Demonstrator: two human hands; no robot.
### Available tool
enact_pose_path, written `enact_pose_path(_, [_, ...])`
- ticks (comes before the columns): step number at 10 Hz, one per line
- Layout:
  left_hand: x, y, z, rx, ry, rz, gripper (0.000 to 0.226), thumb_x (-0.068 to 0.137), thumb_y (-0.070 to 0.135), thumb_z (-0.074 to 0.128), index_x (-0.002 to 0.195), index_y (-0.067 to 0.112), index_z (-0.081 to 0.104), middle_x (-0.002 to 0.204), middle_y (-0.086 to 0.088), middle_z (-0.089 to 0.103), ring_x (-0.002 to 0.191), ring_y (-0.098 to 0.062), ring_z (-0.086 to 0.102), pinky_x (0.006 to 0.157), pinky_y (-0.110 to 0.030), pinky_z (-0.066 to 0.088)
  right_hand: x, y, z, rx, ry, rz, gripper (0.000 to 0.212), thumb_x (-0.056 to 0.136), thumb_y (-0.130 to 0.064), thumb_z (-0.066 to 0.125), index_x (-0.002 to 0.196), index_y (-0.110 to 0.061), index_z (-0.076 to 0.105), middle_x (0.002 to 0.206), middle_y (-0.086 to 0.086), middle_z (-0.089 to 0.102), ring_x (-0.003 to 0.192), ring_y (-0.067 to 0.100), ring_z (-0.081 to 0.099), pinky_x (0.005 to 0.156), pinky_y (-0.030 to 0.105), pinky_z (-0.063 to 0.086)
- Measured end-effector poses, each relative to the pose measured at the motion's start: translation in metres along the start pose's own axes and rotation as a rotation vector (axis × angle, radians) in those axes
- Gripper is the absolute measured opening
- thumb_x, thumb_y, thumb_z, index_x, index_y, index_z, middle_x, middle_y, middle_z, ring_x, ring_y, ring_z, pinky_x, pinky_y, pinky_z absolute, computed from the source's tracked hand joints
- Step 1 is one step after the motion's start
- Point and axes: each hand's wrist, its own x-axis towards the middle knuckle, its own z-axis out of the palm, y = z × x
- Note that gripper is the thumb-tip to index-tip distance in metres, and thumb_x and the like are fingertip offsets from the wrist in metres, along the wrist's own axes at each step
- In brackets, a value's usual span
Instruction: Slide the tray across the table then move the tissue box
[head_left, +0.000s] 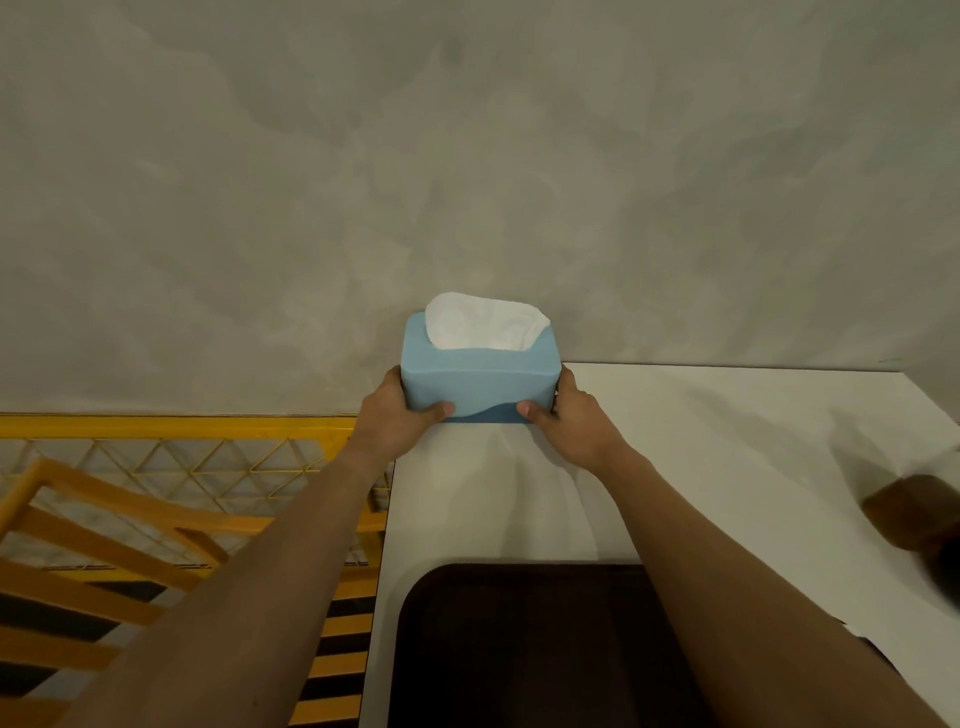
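With the tray (524, 644) lying near, the left hand (395, 415) and right hand (574, 421) are gripping the tissue box (480, 379) at the desk (701, 467) corner, likely needing a level carry next.

Tissue box (480, 382): matt blue, smooth; soft white tissue (485, 322). Worktop (701, 467): smooth white. Tray (519, 649): dark, matt.

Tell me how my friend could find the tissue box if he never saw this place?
Find the white table against the grey wall. At its far left corner sits the tissue box, with the left hand and right hand on its ends. It is the only light blue thing, with a white tissue poking out, unlike the dark tray nearer.
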Motion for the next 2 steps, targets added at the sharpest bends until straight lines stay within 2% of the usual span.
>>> enact_pose_path(1, [-0.0031, 0.0025, -0.0004, 0.002, -0.002, 0.001, 0.079, 0.079, 0.036, 0.084, 0.144, 0.017, 0.043, 0.136, -0.003, 0.058, 0.11, -0.017, 0.053, 0.09, -0.033, 0.048, -0.0031, -0.0073, -0.0027, -0.004, -0.007, 0.023, 0.073, 0.098, -0.044, 0.063, 0.153, -0.014, 0.025, 0.14, 0.011, 0.058, 0.122, 0.031, 0.058, 0.087, 0.029, 0.04])
enact_pose_path(2, [-0.0051, 0.0088, -0.0001, 0.015, 0.004, 0.004, 0.078, 0.078, 0.033, 0.086, 0.138, 0.014, 0.04, 0.133, -0.006, 0.057, 0.118, -0.025, 0.056, 0.085, -0.033, 0.047, -0.003, -0.0126, -0.0068, -0.014, -0.021, 0.048, 0.075, 0.097, -0.041, 0.066, 0.154, -0.014, 0.025, 0.142, 0.012, 0.056, 0.127, 0.033, 0.055, 0.089, 0.03, 0.039])
